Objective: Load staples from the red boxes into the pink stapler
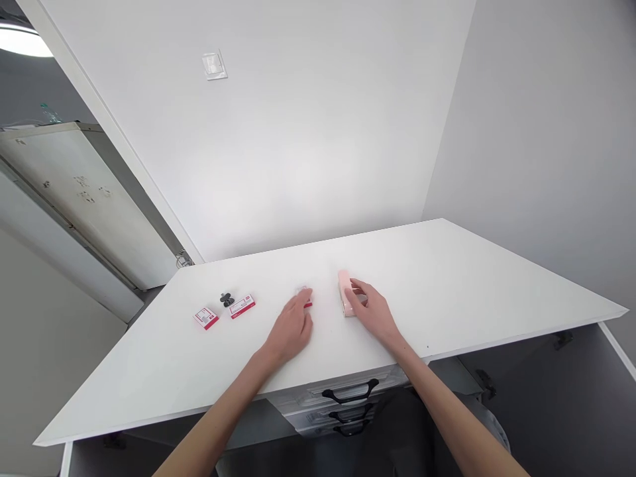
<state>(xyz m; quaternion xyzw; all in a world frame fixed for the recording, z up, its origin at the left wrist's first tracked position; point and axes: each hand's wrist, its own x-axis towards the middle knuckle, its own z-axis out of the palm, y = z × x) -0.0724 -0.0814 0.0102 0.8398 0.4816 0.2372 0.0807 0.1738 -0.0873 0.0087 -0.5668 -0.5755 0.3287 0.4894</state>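
A pale pink stapler (346, 295) rests on the white tabletop (422, 278), and my right hand (371, 310) is wrapped around its right side. To the left of it, my left hand (292, 326) has its fingers closed over a small red-and-white box (308, 303), most of which they cover. Two more small red-and-white boxes, a staple box (205, 317) and another staple box (242, 305), lie farther left on the table. Between them is a small black object (227, 299), which looks like binder clips.
Drawers with black handles (350, 392) sit below the front edge, with open cabinet space on both sides. A white wall with a switch (214, 65) rises behind the table, and a grey wall (536, 146) stands at the right. A worn pale cabinet (94, 192) is at the far left.
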